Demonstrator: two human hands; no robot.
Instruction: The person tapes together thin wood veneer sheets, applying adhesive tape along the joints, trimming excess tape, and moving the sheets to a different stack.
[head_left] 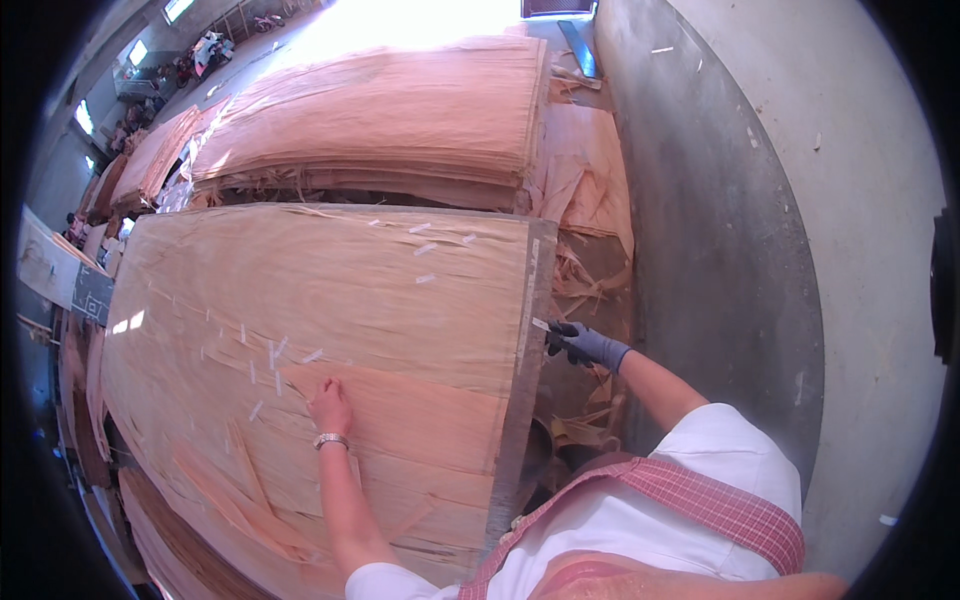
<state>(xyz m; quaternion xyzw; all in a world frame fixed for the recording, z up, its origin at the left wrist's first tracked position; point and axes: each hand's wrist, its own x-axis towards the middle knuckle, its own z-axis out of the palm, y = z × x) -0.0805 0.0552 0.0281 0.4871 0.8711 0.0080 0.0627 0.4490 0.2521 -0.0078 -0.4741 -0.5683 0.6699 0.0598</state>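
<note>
A large panel of pale wood veneer (420, 310) lies before me, with short white tape pieces (425, 279) scattered over it. A pinker veneer piece (430, 405) lies on top of it. My bare left hand (330, 408), with a metal watch at the wrist, is bent over the left part of that pinker piece, fingers drawn together on it. Beyond the panel's right edge is my right hand (590, 346), in a grey glove with black fingers. At its fingertips sits a small white strip of tape (541, 324). Its lower fingers are partly lost in dark shadow.
A thick stack of pinkish veneer sheets (370, 110) stands behind the panel. Loose veneer strips (245, 500) lie on the panel's near left. Torn veneer scraps (580, 275) litter the floor by the grey wall (710, 220) at right. More veneer (155, 160) is piled at far left.
</note>
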